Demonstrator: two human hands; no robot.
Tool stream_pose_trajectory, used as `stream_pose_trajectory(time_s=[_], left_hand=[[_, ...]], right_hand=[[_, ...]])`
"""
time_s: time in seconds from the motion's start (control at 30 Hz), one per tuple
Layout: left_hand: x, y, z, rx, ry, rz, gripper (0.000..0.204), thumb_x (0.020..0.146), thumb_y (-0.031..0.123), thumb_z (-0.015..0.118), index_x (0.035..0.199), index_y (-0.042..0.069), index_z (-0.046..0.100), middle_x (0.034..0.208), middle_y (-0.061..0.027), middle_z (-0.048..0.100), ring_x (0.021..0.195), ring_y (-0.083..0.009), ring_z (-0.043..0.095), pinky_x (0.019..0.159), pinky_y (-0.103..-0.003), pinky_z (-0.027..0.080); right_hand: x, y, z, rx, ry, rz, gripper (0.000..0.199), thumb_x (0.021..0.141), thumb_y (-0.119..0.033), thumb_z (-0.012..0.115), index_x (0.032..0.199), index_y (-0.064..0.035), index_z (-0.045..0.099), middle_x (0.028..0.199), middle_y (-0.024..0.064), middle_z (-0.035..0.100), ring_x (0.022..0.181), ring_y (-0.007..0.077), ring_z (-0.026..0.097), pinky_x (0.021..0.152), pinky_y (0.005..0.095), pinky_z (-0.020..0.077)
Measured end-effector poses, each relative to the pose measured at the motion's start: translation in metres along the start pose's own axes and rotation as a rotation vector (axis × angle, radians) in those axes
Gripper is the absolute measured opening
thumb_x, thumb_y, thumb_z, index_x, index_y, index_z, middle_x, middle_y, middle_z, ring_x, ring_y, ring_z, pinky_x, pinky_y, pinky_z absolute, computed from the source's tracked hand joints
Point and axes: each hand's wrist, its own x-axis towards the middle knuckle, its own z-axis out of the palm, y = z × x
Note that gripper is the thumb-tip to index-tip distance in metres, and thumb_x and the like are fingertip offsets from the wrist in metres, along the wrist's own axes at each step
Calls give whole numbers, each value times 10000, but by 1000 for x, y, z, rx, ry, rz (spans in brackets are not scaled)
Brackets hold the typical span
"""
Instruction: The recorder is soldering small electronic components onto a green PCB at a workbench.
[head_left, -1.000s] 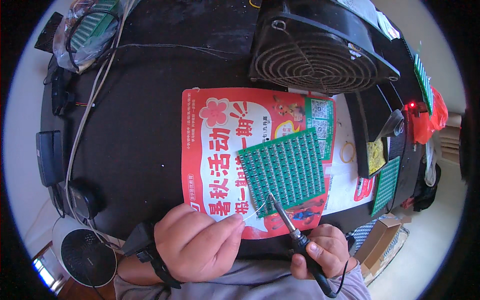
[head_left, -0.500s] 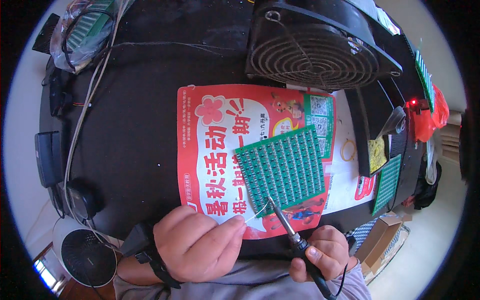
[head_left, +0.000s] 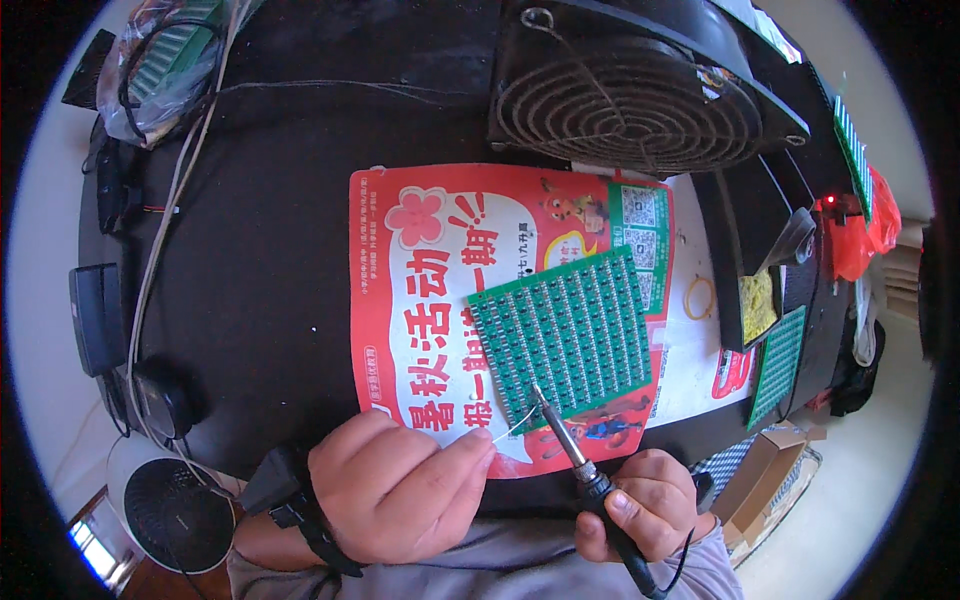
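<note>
A green circuit board, covered with rows of small parts, lies tilted on a red and white printed sheet. My right hand is wrapped round the handle of a soldering iron. The iron's tip meets the board near its lower left part. Pinched between the thumb and forefinger of my left hand is a thin strand of solder wire, whose free end reaches the board's lower edge, close to the iron's tip. A black strap with a dark box sits on my left wrist.
A black fan with a wire guard stands behind the sheet. To the right are a black holder with a yellow sponge, another green board and a red bag. Cables run down the table's left side.
The iron's tip has shifted slightly up and left on the board. The solder wire's end now sits a little lower, just apart from the tip. Both hands keep their grip.
</note>
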Motion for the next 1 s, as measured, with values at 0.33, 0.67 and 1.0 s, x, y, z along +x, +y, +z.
stream_pose_trajectory(time_s=[0.33,0.67,1.0], left_hand=[[1,0,1,-14,7,11,195,642,33,742,817,53,660,565,-3,509,447,-170,472,447,-305,356],[2,1,-1,-21,0,22,187,646,41,749,812,52,664,579,0,515,451,-159,464,446,-294,347],[-1,-2,3,-8,-2,66,217,625,36,750,827,47,674,599,5,515,451,-159,457,443,-295,351]], right_hand=[[3,-1,-2,-17,-28,16,265,657,-110,753,851,-19,597,642,31,550,514,140,500,429,232,405],[1,-3,-5,17,-23,26,270,647,-122,740,856,-23,600,635,24,538,516,138,482,440,241,405],[0,-3,-9,34,-67,42,288,639,-129,750,861,-20,602,656,32,550,537,145,506,445,244,411]])
